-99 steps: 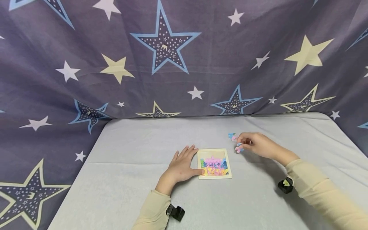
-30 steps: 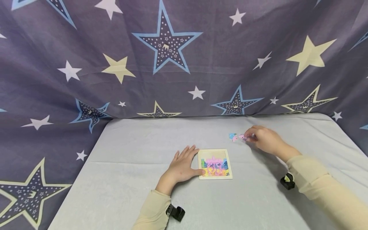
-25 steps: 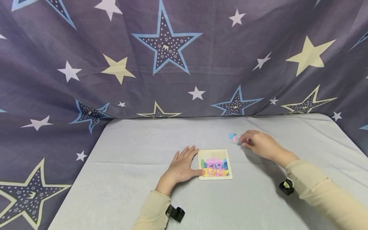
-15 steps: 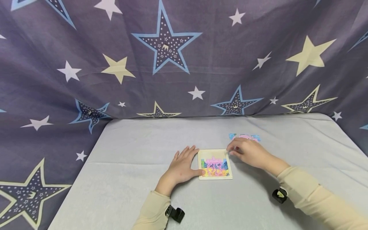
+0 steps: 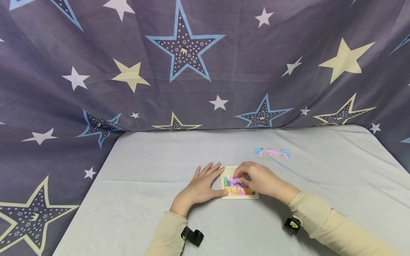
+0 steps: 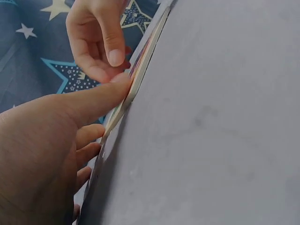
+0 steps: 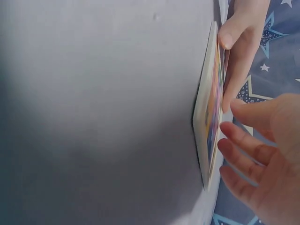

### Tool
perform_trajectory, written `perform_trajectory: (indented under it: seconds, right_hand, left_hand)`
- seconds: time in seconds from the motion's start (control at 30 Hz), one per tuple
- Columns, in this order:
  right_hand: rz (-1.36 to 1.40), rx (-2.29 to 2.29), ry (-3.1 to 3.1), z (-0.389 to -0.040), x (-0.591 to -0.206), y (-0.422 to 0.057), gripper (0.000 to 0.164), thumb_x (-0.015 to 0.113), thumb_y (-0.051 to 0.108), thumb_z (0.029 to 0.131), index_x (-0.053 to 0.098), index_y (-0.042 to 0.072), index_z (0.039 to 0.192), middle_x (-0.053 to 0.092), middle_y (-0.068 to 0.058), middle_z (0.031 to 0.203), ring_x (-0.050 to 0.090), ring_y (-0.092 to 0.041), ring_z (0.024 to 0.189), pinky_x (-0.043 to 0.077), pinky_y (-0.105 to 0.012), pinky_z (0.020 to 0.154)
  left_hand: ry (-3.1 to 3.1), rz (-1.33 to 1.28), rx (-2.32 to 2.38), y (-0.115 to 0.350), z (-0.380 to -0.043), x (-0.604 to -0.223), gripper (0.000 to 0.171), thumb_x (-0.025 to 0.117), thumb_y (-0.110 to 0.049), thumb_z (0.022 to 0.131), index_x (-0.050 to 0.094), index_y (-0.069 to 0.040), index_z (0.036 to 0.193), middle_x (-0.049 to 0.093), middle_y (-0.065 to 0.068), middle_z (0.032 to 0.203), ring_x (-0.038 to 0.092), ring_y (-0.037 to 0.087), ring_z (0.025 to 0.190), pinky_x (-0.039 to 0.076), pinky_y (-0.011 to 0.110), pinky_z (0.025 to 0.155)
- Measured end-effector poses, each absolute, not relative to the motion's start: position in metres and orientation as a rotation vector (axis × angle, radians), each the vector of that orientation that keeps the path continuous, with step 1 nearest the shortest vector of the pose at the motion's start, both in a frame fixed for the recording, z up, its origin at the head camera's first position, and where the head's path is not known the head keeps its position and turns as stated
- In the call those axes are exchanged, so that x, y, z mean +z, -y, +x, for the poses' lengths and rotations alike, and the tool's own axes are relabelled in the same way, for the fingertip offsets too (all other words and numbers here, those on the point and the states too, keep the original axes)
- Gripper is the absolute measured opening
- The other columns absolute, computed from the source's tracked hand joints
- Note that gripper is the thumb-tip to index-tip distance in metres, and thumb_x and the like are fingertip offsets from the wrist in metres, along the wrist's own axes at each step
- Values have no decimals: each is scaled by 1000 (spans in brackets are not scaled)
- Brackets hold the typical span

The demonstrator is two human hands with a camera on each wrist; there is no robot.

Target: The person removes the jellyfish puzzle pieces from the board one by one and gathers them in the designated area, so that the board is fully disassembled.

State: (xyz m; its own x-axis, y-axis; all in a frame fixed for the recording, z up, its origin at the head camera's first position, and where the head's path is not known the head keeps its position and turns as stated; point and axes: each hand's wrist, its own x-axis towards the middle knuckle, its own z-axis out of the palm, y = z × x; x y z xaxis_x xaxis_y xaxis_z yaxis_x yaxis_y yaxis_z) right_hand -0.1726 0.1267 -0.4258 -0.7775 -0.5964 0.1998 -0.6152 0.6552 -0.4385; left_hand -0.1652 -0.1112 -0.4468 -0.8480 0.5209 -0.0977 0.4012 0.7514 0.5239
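Note:
A jigsaw puzzle in a square pale wooden frame (image 5: 239, 198) lies on the grey cloth. Printed pieces (image 5: 231, 191) fill its nearer part in pink, yellow and blue. My left hand (image 5: 200, 186) spreads along the left side, thumb resting on the near left corner and fingertips at the far left corner. Over the right part of the puzzle is my right hand (image 5: 259, 179), fingers bent down close to the pink pieces. The right wrist view shows the right fingers (image 7: 243, 136) apart from the thumb, no piece between them. Part of the puzzle is hidden beneath this hand.
Beyond the frame to the right, three loose puzzle pieces lie in a row: a blue one (image 5: 258, 152), a pink one (image 5: 273, 152) and a blue-pink one (image 5: 284, 153). A star-patterned curtain (image 5: 192, 96) rises behind the cloth-covered table (image 5: 144, 160).
My right hand set the blue-pink piece down at the right of the row, touched the pink piece, then moved left and nearer, over the puzzle. The left hand stayed at the frame.

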Motion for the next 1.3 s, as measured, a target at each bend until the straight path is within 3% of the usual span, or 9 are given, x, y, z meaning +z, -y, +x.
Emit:
perform_trajectory:
  seconds: [0.53,0.77,1.3]
  right_hand:
    - [972,907,2909,-175,-432,-103,23,80,2,81,72,3,102,56,4,79,52,-8,72,49,-25,66]
    - [1069,838,2890,-178,-433,-104,29,80,4,81,76,8,109,59,3,83,52,-9,71,47,-26,66]
    - [1003,1014,2985,-186,-433,-100,22,80,2,78,71,5,98,53,6,75,47,-8,69,44,-24,65]
  left_hand:
    - [-2717,687,729,109,-164,-443,82,70,-52,86,38,-18,154,25,-1,162,11,24,151,0,56,119]
    - [-2721,675,713,109,-164,-444,83,70,-53,85,38,-20,154,24,-2,163,10,23,151,-1,56,119]
    - [-2713,644,722,108,-163,-439,81,72,-50,84,41,-18,153,25,-2,162,12,24,151,1,55,120]
